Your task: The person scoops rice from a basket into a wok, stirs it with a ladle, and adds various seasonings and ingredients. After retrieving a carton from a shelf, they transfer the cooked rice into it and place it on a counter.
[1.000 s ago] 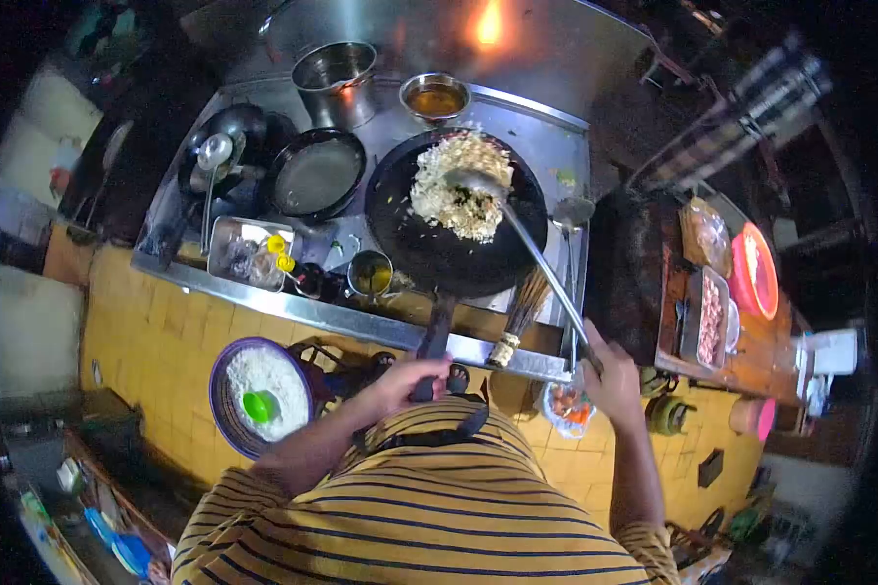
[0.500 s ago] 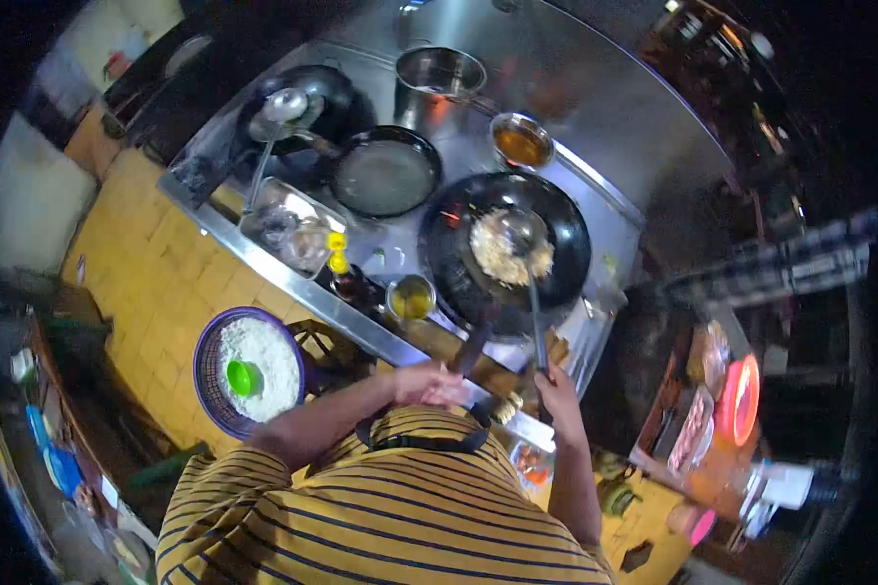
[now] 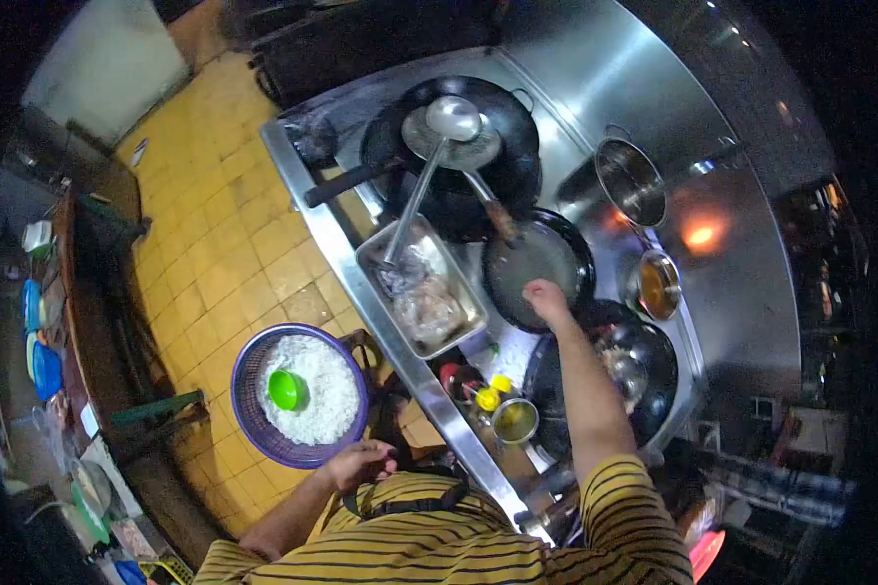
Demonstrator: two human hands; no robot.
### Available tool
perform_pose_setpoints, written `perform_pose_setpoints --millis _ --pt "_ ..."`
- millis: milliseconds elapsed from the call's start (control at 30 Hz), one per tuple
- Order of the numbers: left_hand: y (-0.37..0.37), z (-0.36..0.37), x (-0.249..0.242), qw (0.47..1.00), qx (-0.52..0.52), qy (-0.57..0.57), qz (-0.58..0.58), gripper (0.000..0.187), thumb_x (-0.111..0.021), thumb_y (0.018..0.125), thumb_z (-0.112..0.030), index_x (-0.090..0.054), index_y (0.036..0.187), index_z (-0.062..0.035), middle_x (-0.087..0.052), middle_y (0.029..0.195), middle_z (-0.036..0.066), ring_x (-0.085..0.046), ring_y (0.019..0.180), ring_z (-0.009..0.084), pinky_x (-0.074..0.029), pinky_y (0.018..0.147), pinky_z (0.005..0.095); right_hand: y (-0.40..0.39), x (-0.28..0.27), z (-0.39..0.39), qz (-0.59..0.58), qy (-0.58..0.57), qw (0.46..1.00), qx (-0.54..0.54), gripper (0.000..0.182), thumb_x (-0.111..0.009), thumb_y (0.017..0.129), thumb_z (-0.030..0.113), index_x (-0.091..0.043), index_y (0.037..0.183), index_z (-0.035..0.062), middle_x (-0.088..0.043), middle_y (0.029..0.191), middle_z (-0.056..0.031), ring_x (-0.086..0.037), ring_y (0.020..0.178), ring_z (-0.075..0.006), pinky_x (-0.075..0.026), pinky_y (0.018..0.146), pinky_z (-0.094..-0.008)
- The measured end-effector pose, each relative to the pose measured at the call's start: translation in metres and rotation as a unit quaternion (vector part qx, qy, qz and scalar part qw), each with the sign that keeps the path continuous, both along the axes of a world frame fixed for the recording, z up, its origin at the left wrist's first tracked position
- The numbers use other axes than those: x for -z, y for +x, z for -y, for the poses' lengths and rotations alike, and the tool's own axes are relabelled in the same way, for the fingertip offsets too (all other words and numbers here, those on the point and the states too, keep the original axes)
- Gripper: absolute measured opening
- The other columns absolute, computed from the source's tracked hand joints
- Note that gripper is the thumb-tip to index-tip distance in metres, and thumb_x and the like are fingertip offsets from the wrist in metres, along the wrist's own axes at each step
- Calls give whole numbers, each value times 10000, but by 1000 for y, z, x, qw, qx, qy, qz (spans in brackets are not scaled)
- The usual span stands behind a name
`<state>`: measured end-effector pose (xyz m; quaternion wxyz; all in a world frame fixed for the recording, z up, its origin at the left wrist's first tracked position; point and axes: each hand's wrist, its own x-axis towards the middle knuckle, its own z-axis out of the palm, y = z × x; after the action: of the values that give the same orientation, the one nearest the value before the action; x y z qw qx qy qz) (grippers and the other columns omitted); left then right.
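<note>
My right hand (image 3: 548,299) hangs over a round black pan (image 3: 578,258) holding cloudy liquid. Its fingers are loosely bent, and I see nothing in them. A skimmer with a wooden grip (image 3: 502,222) lies just beyond it, across a large black wok (image 3: 502,102). A long steel ladle (image 3: 454,119) rests on the skimmer. Near my belly, my left hand (image 3: 363,464) has its fingers curled in with no object visible. Under my right forearm sits a second wok (image 3: 658,356) with pale food and a ladle bowl (image 3: 626,373), partly hidden.
A metal tray (image 3: 473,317) with clear plastic stands at the counter edge, beside yellow-capped bottles (image 3: 493,392) and a small oil cup (image 3: 515,421). A purple basket (image 3: 249,429) of white rice holds a green cup (image 3: 285,390). A steel pot (image 3: 629,180) and amber-liquid bowl (image 3: 659,285) stand behind.
My right hand has let go of the ladle in the food wok and moved left over the pan. My left hand has come away from the wok side. The view has swung left.
</note>
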<state>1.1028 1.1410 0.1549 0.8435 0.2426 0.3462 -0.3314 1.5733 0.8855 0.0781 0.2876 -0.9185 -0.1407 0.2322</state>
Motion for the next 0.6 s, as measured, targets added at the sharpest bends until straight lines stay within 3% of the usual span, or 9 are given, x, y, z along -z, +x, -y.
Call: perform_pose_setpoints --millis 33,100,200,300,333,433,467,533,600 --pt "-10 -9 -5 999 -46 -14 -3 288 -548 964 -207 -514 1175 -13 -637 942 113 -607 853 199 -500 760 324 14 15 -13 10 -134 990 -39 295 -595 843 218 -671 1078 56 -685 1010 -157 -673 907 -306 -516 829 -410" --pt "-40 -21 15 996 -87 -15 -12 276 -538 963 -208 -527 1153 -9 -645 929 121 -598 818 206 -488 769 332 3 18 -37 92 -145 985 22 291 -566 826 240 -694 990 36 -673 1044 -185 -649 965 -361 -501 878 -440" --pt "-68 -28 29 986 -162 -37 11 301 -544 948 -221 -528 1141 10 -656 924 129 -601 802 211 -479 791 344 8 24 -51 103 -215 970 -36 267 -580 768 184 -692 939 13 -667 1055 -204 -631 994 -388 -498 883 -445" --pt "-63 -28 27 992 -124 -12 -6 299 -548 951 -233 -533 1132 6 -653 924 118 -609 809 205 -485 785 333 4 20 -49 123 -247 958 -82 253 -592 755 173 -693 933 26 -672 1007 -207 -639 962 -383 -500 865 -454" --pt "-59 -27 29 993 -112 -18 -18 297 -559 950 -239 -532 1128 -2 -651 926 107 -607 806 197 -489 769 319 8 24 -44 109 -264 948 -143 241 -658 763 206 -669 946 49 -681 935 -189 -657 884 -378 -524 782 -432" --pt "-52 -27 50 995 -81 -66 -1 280 -567 950 -232 -535 1118 -10 -650 929 101 -608 814 191 -492 757 310 32 84 -17 129 -138 978 -89 199 -639 765 181 -673 890 31 -683 866 -195 -666 847 -374 -527 737 -444" --pt "-42 -27 33 997 -71 -24 -22 254 -568 951 -219 -538 1101 -16 -651 931 102 -607 818 194 -489 765 311 9 15 -44 200 -164 961 -93 180 -614 777 184 -673 865 38 -674 821 -208 -670 853 -359 -524 702 -453" --pt "-31 -26 21 999 -45 -17 -12 247 -571 949 -217 -540 1093 -19 -653 935 103 -609 821 196 -488 770 313 19 -23 -55 24 -186 982 -34 189 -601 802 219 -689 853 60 -669 823 -222 -674 845 -350 -521 697 -446" --pt "-21 -27 20 1000 -23 -11 17 232 -587 941 -208 -545 1083 -29 -657 949 109 -610 833 199 -485 781 316 -1 -101 -69 61 -96 993 -19 355 -655 804 350 -707 824 -1 -698 823 -195 -687 799 -320 -513 749 -386"
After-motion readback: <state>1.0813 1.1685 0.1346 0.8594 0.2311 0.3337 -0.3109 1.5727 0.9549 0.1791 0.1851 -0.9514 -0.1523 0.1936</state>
